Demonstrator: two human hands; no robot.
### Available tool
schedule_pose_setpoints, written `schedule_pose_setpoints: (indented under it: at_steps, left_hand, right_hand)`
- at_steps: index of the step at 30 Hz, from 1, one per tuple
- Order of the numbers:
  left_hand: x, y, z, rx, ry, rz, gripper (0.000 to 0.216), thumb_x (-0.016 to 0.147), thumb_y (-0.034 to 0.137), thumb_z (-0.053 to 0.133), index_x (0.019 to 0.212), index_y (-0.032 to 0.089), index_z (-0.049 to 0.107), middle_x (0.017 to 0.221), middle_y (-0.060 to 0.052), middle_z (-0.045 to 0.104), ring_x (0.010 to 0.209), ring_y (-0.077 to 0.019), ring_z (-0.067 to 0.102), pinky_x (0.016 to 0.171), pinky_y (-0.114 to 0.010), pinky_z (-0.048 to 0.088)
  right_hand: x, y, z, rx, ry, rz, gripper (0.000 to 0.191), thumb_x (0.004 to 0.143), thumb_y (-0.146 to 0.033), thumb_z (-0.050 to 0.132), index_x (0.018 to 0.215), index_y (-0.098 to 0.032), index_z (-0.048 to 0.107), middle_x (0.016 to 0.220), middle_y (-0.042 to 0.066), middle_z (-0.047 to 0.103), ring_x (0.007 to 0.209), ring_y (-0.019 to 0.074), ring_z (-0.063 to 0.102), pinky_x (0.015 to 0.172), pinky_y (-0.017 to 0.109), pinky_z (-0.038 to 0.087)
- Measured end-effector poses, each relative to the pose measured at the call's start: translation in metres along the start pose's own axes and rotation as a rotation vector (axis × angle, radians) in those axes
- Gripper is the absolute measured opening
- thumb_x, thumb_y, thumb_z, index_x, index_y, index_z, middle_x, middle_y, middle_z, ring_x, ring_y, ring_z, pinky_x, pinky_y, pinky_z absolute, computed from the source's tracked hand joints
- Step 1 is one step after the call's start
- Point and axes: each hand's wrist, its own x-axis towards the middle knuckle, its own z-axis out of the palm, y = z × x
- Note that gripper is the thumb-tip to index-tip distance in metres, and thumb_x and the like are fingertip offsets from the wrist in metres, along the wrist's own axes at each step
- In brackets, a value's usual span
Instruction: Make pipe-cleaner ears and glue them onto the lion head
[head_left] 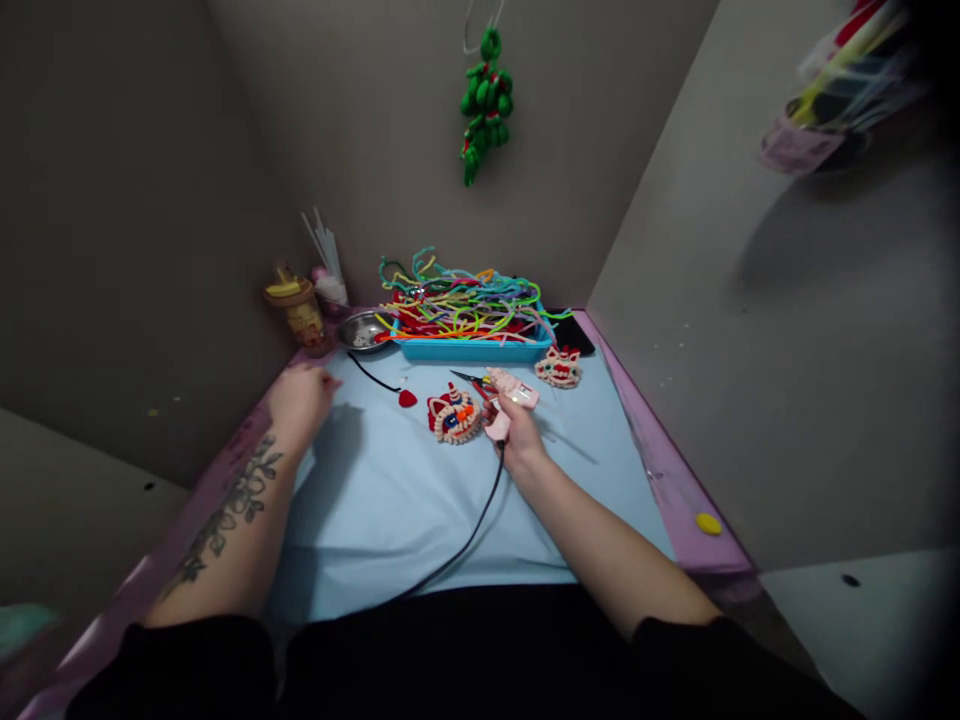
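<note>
My right hand (517,430) grips a pink glue gun (513,386), whose black cord (480,525) runs down toward my body. Just left of it lies a lion-head piece (454,415) in cream, red, blue and orange pipe cleaner. Pliers (476,382) with dark tips lie behind the glue gun, partly hidden. At the left of the cloth, my left hand (300,397) is raised with its fingers curled closed; whether anything is in them is hidden. Between the hands is a red heart-shaped piece (407,398) near a black stem (373,372).
A blue tray (472,350) heaped with colourful pipe cleaners (465,300) stands at the back. Beside it are a metal bowl (364,331), a cup (300,310), another lion head (559,368) and a dark phone-like slab (576,335). Walls enclose the table; a yellow disc (708,524) lies right.
</note>
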Motion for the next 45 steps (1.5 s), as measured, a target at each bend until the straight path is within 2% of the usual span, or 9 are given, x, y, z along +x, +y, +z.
schedule_pose_setpoints:
  at_steps: [6,17,20,23,27,31,35,40,45]
  left_hand:
    - [-0.010,0.061,0.035,-0.292,-0.123,0.533,0.025,0.086,0.029,0.050,0.097,0.020,0.071,0.104,-0.010,0.062,0.096,-0.0228,0.058,0.086,-0.033,0.045]
    - [-0.006,0.092,0.042,-0.090,-0.218,0.660,0.027,0.089,0.018,0.041,0.089,0.015,0.068,0.098,-0.015,0.060,0.097,-0.0261,0.055,0.083,-0.036,0.042]
    - [-0.004,0.071,0.033,-0.138,-0.222,0.576,0.025,0.088,0.016,0.041,0.094,0.016,0.065,0.102,-0.014,0.062,0.097,-0.0247,0.057,0.083,-0.034,0.043]
    - [0.002,0.024,0.017,-0.122,-0.195,0.159,0.030,0.088,0.013,0.038,0.109,0.015,0.059,0.096,-0.013,0.065,0.086,-0.0244,0.061,0.074,-0.032,0.045]
    - [-0.001,-0.016,-0.001,0.098,0.028,-0.068,0.038,0.087,0.019,0.043,0.123,0.012,0.053,0.111,-0.020,0.063,0.101,-0.0320,0.058,0.077,-0.037,0.045]
    - [-0.024,0.018,0.004,-0.073,-0.155,0.132,0.032,0.091,0.037,0.044,0.101,0.019,0.069,0.099,-0.012,0.067,0.094,-0.0257,0.061,0.078,-0.032,0.045]
    - [-0.046,0.069,0.026,-0.193,-0.240,0.556,0.039,0.092,0.030,0.042,0.126,0.027,0.060,0.109,-0.011,0.062,0.097,-0.0243,0.058,0.085,-0.033,0.043]
    - [-0.050,0.080,0.026,-0.108,-0.336,0.516,0.049,0.090,0.016,0.036,0.134,0.028,0.053,0.109,-0.012,0.060,0.096,-0.0250,0.058,0.082,-0.035,0.043]
    - [-0.054,0.069,-0.006,0.163,-0.292,0.216,0.042,0.088,0.007,0.030,0.110,0.005,0.065,0.101,-0.024,0.063,0.095,-0.0364,0.059,0.073,-0.045,0.044]
  right_hand:
    - [0.002,0.001,-0.003,-0.017,-0.022,-0.015,0.014,0.074,-0.021,0.069,0.085,-0.015,0.064,0.056,-0.002,0.063,0.047,0.0097,0.057,0.044,0.018,0.045]
    - [-0.001,-0.001,0.000,-0.034,-0.013,-0.002,0.013,0.074,-0.022,0.070,0.082,-0.015,0.063,0.056,-0.001,0.063,0.046,0.0097,0.057,0.043,0.018,0.045]
    - [0.000,-0.001,-0.002,-0.036,-0.013,-0.007,0.015,0.073,-0.023,0.072,0.080,-0.015,0.062,0.056,-0.002,0.062,0.046,0.0095,0.057,0.043,0.018,0.044]
    - [0.001,-0.001,-0.003,-0.033,-0.014,-0.013,0.015,0.072,-0.022,0.072,0.080,-0.015,0.062,0.055,-0.002,0.062,0.047,0.0098,0.057,0.044,0.018,0.045]
    - [0.000,0.001,-0.002,-0.033,-0.028,-0.006,0.013,0.075,-0.020,0.069,0.083,-0.015,0.061,0.054,-0.002,0.062,0.046,0.0100,0.057,0.044,0.018,0.044]
    - [-0.002,0.000,0.000,-0.034,-0.026,-0.003,0.014,0.075,-0.021,0.069,0.086,-0.015,0.061,0.053,-0.002,0.061,0.046,0.0099,0.057,0.043,0.018,0.043]
    - [-0.002,0.000,-0.001,-0.024,-0.026,0.000,0.012,0.077,-0.021,0.068,0.085,-0.015,0.062,0.054,-0.002,0.061,0.046,0.0093,0.056,0.043,0.017,0.044]
    - [-0.002,0.000,-0.001,-0.024,-0.028,0.000,0.010,0.076,-0.021,0.067,0.083,-0.016,0.063,0.055,-0.003,0.061,0.047,0.0093,0.057,0.044,0.018,0.045]
    - [-0.003,-0.002,0.001,-0.025,-0.032,0.014,0.013,0.075,-0.023,0.069,0.084,-0.016,0.063,0.056,-0.002,0.062,0.046,0.0091,0.056,0.042,0.017,0.044]
